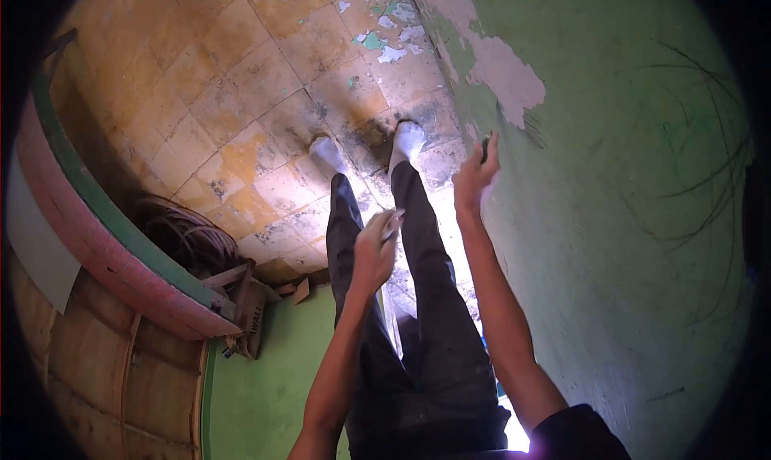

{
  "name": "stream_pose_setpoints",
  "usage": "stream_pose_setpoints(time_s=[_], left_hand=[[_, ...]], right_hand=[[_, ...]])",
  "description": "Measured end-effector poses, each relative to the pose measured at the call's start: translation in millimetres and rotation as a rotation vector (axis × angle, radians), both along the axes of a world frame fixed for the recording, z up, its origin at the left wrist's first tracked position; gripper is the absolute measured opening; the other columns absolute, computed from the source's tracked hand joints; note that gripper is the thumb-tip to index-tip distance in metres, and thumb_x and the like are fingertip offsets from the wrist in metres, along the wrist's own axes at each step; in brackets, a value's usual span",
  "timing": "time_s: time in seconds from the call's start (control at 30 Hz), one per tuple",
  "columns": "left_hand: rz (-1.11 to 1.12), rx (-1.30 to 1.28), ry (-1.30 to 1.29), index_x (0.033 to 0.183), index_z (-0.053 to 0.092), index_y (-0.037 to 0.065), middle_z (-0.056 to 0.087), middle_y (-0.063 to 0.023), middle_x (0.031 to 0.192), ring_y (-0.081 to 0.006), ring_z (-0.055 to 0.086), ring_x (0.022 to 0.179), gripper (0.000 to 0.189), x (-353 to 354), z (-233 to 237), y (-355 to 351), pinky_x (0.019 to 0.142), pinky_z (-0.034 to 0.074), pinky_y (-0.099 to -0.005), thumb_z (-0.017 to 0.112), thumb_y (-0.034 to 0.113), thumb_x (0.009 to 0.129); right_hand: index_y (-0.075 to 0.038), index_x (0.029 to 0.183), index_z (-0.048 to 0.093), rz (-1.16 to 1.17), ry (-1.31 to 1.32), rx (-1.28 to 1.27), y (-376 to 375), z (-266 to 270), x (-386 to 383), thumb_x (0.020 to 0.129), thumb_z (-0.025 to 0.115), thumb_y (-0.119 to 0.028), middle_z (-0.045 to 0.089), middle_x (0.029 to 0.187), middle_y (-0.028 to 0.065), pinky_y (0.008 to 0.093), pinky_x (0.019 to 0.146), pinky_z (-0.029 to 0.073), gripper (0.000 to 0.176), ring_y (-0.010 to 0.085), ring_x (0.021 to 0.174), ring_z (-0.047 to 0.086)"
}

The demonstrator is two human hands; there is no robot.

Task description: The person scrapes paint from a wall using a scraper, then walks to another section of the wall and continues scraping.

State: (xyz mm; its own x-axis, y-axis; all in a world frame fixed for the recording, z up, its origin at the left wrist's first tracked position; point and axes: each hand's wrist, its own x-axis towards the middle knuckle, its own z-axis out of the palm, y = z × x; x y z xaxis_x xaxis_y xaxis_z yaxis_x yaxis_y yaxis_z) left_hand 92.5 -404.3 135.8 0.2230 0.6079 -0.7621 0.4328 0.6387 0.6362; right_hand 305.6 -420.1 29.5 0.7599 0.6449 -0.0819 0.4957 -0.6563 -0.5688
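The left hand (374,253) is seen just left of the picture's centre, closed around a pale flat piece (393,219) that sticks out of the fist towards 1 o'clock. What this piece is cannot be told. The right hand (474,179) is raised at 2 o'clock from the left one, well apart from it. A small dark object (485,148) is pinched at its fingertips and held against or just beside the green wall (626,219); whether it touches cannot be told.

The wall fills the picture from 12 to 5 o'clock. At 12 o'clock from the right hand, a pale patch of peeled paint (502,71) is shown on it, and thin dark scratches are seen further out at 3 o'clock.

Between the two forearms, dark trousers (426,331) are seen running up to two feet in white (407,139), which are planted on a worn yellow tiled floor (225,83) close to the foot of the wall. At 9 o'clock from the left hand, a coil of dark cable (185,235) is laid on the tiles. It is tucked against a large round wooden piece with a red and green rim (96,227), which curves along the picture's left edge. Wooden scraps (245,299) are piled just below the coil.
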Motion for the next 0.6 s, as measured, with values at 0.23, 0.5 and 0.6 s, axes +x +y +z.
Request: stream_pose_setpoints(time_s=[0.23, 0.5, 0.6], left_hand=[[-0.005, -0.289, -0.511, 0.135, 0.055, -0.002, 0.061, -0.0164, 0.126, -0.0192, 0.056, 0.115, 0.050, 156, -78, 72, 0.101, 0.041, -0.0301, 0.051, 0.036, 0.102], [-0.051, -0.441, -0.590, 0.094, 0.061, 0.000, 0.054, 0.0008, 0.082, -0.0080, 0.050, 0.078, 0.024, 192, -98, 82, 0.070, 0.044, -0.0267, 0.052, 0.021, 0.101], [0.004, -0.432, -0.622, 0.094, 0.061, 0.000, 0.056, 0.0002, 0.083, -0.0078, 0.051, 0.079, 0.024, 192, -119, 84, 0.069, 0.045, -0.0274, 0.052, 0.021, 0.101]], right_hand=[[-0.005, 0.148, 0.041, -0.315, 0.545, -0.091, 39, 92, -13, 0.100, 0.044, -0.012, 0.058, 0.086, 0.0054, 0.0230, 0.039, 0.031, 0.048, 0.0045, 0.053, 0.039], [-0.008, 0.149, 0.042, -0.319, 0.658, -0.215, 52, 98, 3, 0.100, 0.043, -0.011, 0.045, 0.072, -0.0025, 0.0217, 0.039, 0.027, 0.049, 0.0031, 0.052, 0.037], [-0.009, 0.149, 0.042, -0.298, 0.644, -0.200, 55, 81, 5, 0.100, 0.041, -0.011, 0.044, 0.073, -0.0031, 0.0219, 0.040, 0.028, 0.048, 0.0031, 0.052, 0.036]])
